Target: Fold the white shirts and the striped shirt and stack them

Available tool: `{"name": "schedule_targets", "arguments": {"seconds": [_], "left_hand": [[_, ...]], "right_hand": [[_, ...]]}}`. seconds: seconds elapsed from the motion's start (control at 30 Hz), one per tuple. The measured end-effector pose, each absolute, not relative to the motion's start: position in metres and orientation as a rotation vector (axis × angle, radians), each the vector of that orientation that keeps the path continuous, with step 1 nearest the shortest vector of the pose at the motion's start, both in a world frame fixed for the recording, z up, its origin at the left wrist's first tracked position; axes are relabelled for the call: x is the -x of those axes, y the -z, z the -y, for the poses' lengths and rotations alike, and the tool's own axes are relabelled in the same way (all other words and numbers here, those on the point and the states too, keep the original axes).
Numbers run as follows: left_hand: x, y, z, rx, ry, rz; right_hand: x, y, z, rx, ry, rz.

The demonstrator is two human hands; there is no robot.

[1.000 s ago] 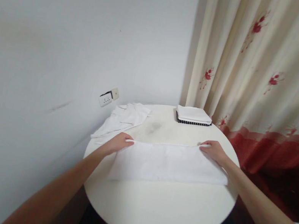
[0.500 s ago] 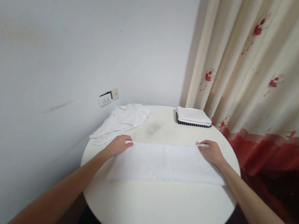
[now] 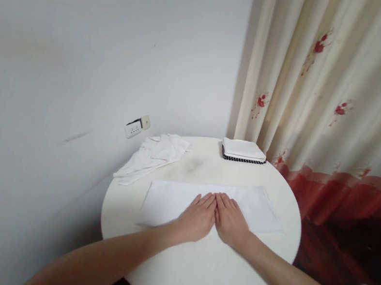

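A white cloth, folded into a long flat strip, lies across the middle of the round white table. My left hand rests flat on the cloth near its centre, fingers stretched out. Beside it, my right hand lies flat as well, and the fingertips of both hands meet. Neither hand grips anything. Part of the cloth is hidden beneath the hands.
Crumpled white cloths lie at the table's back left, close to the wall socket. A neat folded white stack sits on a black-and-white edged item at the back right. Beyond hangs a patterned curtain.
Both hands have let go of the cloth's far corners and come together at its middle, where they now lie flat. The cloth stays in about the same place.
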State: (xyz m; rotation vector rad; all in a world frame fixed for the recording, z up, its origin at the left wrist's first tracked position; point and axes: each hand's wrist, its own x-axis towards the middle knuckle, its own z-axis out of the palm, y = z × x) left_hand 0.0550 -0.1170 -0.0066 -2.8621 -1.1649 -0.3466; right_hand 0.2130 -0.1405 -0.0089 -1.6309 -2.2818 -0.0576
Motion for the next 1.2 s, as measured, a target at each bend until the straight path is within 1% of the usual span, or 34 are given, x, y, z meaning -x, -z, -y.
{"name": "schedule_targets", "arguments": {"seconds": [0.17, 0.33, 0.53, 0.63, 0.73, 0.83, 0.97, 1.1, 1.2], "left_hand": [[-0.048, 0.013, 0.110, 2.803, 0.368, 1.264], [-0.031, 0.009, 0.101, 2.795, 0.273, 1.353], [0.050, 0.010, 0.077, 2.677, 0.185, 1.568], [0.090, 0.011, 0.062, 2.647, 0.204, 1.693], [0.112, 0.004, 0.044, 2.652, 0.295, 1.771], [0.109, -0.012, 0.027, 2.593, 0.426, 1.812], [0.060, -0.030, 0.028, 2.577, 0.523, 1.681], [-0.013, -0.019, 0.049, 2.827, 0.415, 1.327], [-0.044, -0.002, 0.058, 2.846, 0.352, 1.344]], "right_hand": [[-0.230, 0.011, 0.129, 1.705, -0.053, 2.351], [-0.269, 0.011, 0.111, 1.840, -0.086, 2.317], [-0.353, 0.024, 0.089, 2.102, 0.005, 2.107], [-0.386, 0.029, 0.082, 2.114, 0.043, 1.949], [-0.400, 0.026, 0.076, 2.066, 0.127, 1.800], [-0.387, 0.016, 0.069, 2.015, 0.194, 1.764], [-0.329, -0.004, 0.060, 1.911, 0.147, 1.927], [-0.254, -0.015, 0.059, 1.802, 0.038, 2.120], [-0.217, -0.009, 0.062, 1.763, -0.036, 2.200]]}}
